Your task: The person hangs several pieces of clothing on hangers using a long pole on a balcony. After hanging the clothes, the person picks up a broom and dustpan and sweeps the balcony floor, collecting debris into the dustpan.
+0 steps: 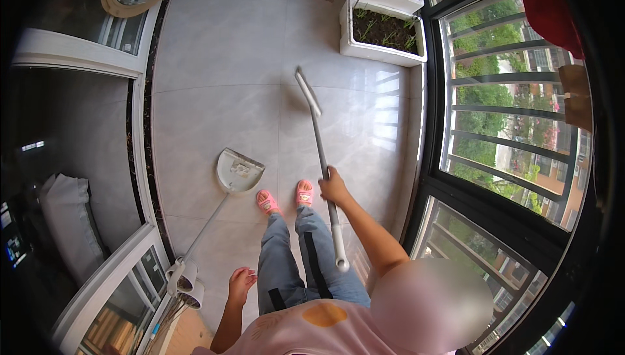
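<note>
My right hand [334, 186] is wrapped round the grey shaft of a long-handled broom [319, 140]. The broom's narrow pale head reaches the tiled floor ahead of me, and its white handle end hangs by my right thigh. At my left hip, my left hand [242, 285] holds nothing visible, with its fingers loosely bent and a little apart. A white long-handled dustpan [239, 174] rests on the floor ahead of my left slipper [267, 202], with some debris in its pan. Its thin handle slants back toward white holders [183, 277] at the left.
Two white planter boxes [383, 55] with soil and seedlings stand far right, along the barred window [508, 101]. A sliding-door frame [140, 134] and its track run down the left. A round wood-framed mirror [124, 9] is at the far left. Grey floor tiles [221, 49] lie between.
</note>
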Motion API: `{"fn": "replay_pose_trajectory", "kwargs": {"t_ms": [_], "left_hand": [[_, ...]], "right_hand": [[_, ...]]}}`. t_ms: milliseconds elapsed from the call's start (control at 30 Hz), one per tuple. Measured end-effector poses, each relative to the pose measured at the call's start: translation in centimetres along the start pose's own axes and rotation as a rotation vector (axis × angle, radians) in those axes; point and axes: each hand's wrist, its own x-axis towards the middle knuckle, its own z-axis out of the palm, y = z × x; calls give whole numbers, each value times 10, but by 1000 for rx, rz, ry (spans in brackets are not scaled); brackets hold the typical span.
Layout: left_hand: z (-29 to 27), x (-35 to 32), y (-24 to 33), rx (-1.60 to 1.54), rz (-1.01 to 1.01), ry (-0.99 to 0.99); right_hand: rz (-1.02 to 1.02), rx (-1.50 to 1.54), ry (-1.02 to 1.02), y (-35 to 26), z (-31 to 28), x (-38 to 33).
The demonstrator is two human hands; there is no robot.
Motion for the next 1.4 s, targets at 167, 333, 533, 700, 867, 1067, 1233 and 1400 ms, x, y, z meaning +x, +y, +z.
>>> {"fn": "replay_pose_trajectory", "kwargs": {"t_ms": [167, 333, 533, 700, 867, 1067, 1233, 1400], "left_hand": [[-21, 7, 3, -96, 35, 53], [-50, 10, 7, -93, 63, 73], [-79, 26, 9, -207, 112, 113], [-93, 33, 47, -211, 217, 279], [-112, 49, 57, -246, 295, 391], [-106, 49, 93, -82, 513, 328], [-112, 57, 104, 189, 582, 272], [-92, 61, 122, 261, 653, 268]], "right_hand": [[149, 19, 34, -43, -12, 85], [154, -113, 86, -17, 35, 71], [210, -199, -106, 16, 29, -24], [3, -299, -134, -32, -20, -53], [-26, -318, -330, -131, 14, 3], [-356, -656, -117, -105, 78, 91], [-321, -766, -133, -47, 10, 70], [-231, -936, -143, 4, -78, 28]]}}
